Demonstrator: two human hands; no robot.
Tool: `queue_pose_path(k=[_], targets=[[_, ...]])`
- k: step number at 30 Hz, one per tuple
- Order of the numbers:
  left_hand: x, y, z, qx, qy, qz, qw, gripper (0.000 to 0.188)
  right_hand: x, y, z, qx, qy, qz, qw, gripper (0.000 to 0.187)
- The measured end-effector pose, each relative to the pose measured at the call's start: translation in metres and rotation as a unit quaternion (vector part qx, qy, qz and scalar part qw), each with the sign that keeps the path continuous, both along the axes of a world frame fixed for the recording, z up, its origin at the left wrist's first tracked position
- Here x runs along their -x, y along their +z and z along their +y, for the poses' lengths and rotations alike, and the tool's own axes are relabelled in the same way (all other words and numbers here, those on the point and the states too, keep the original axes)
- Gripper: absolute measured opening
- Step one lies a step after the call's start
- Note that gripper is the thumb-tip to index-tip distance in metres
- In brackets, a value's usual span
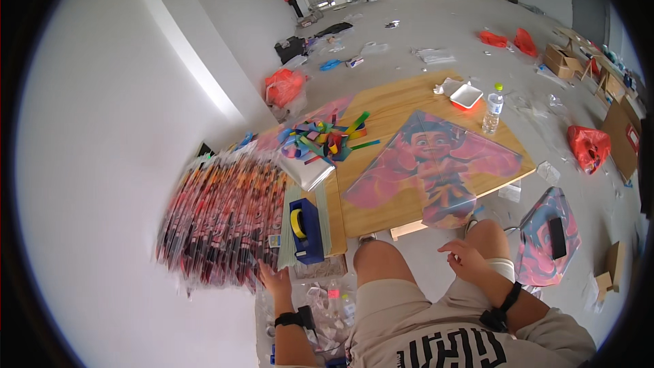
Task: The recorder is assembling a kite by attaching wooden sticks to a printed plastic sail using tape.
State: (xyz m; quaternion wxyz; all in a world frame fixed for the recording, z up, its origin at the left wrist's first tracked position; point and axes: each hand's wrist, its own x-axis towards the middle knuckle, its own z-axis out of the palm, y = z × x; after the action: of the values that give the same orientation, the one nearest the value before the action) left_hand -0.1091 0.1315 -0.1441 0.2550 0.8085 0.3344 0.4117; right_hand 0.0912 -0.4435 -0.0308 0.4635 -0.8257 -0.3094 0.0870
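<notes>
My left hand (274, 281) is open at the near right corner of a long row of plastic-wrapped printed packs (221, 221). Its fingertips reach the edge of the packs; whether they press on them I cannot make out. My right hand (464, 261) hovers around my right thigh with fingers apart and nothing in it. A kite (436, 163) printed with a cartoon figure lies spread on the wooden table (378, 211), its tail end hanging over the near edge. Between the packs and the kite stands a blue tape dispenser (311, 235) with a yellow roll.
Coloured ribbon strips (327, 138) lie heaped on the table's left. At its far right are a white tray (466, 97) and a water bottle (493, 110). A second kite (531, 252) with a black object on it is by my right knee. Red bags (589, 148) lie on the floor.
</notes>
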Motion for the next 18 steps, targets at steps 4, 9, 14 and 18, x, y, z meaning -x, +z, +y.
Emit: queue_pose_path(k=[4, 9, 14, 18], targets=[[-0.052, 0.101, -0.118, -0.074, -0.04, 0.04, 0.996, 0.094, 0.0, -0.009, -0.02, 0.052, -0.018, -0.027, 0.998, 0.033], [-0.074, 0.154, -0.238, 0.066, -0.391, -0.061, 0.916, 0.105, -0.009, -0.009, -0.009, -0.079, 0.026, 0.175, 0.981, 0.031], [-0.08, 0.189, -0.312, 0.026, -0.525, 0.019, 0.851, 0.113, 0.0, 0.044, 0.029, -0.196, 0.117, 0.274, 0.934, 0.028], [-0.092, 0.189, -0.324, -0.028, -0.571, 0.033, 0.82, 0.111, 0.005, 0.055, 0.043, -0.202, 0.117, 0.253, 0.939, 0.022]])
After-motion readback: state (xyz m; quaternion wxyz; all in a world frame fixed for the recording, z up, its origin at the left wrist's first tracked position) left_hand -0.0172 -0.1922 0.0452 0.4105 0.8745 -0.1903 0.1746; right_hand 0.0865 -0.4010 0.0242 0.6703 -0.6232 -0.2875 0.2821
